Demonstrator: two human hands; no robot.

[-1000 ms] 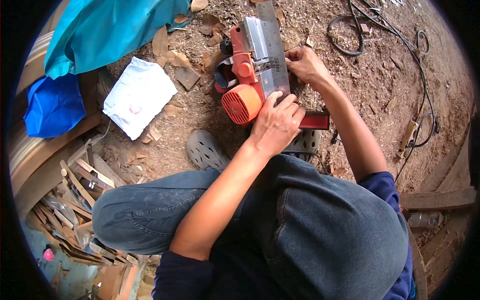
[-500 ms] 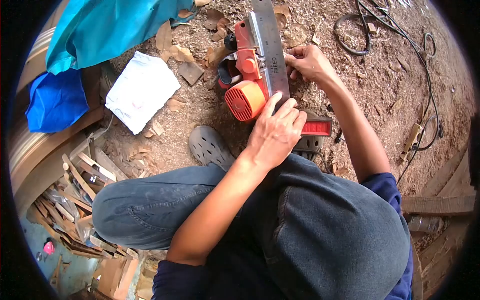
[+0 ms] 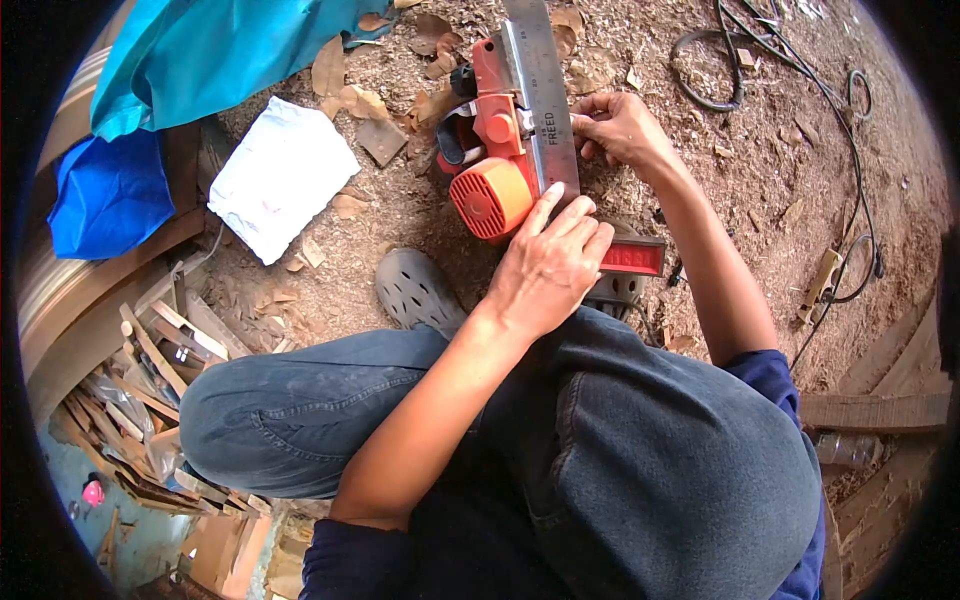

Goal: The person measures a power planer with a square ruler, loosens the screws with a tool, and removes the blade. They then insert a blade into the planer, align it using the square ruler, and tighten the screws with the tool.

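Note:
An electric planer (image 3: 500,195) with an orange-red body lies on its side in the middle of the view. Along its sole runs a long steel ruler (image 3: 556,165) marked "FREED". My left hand (image 3: 550,265) holds the ruler's near end against the planer, fingertips pressing on the metal. At the ruler's right edge is my right hand (image 3: 625,130), its thumb and fingers pinched together; what is between them, if anything, is hidden. Beneath my left hand's fingers, a red part with a dark rim (image 3: 633,257) sticks out to the right.
Sawdust and dry leaves cover the ground. A white bag (image 3: 285,180), a blue bag (image 3: 110,200) and teal cloth (image 3: 210,65) lie at left. Wood scraps (image 3: 155,365) fill the lower left. A black cable (image 3: 850,150) loops at right. My grey clog (image 3: 415,288) stands below the planer.
The view has shifted very slightly. Both hands, the ruler and the planer keep nearly the same positions.

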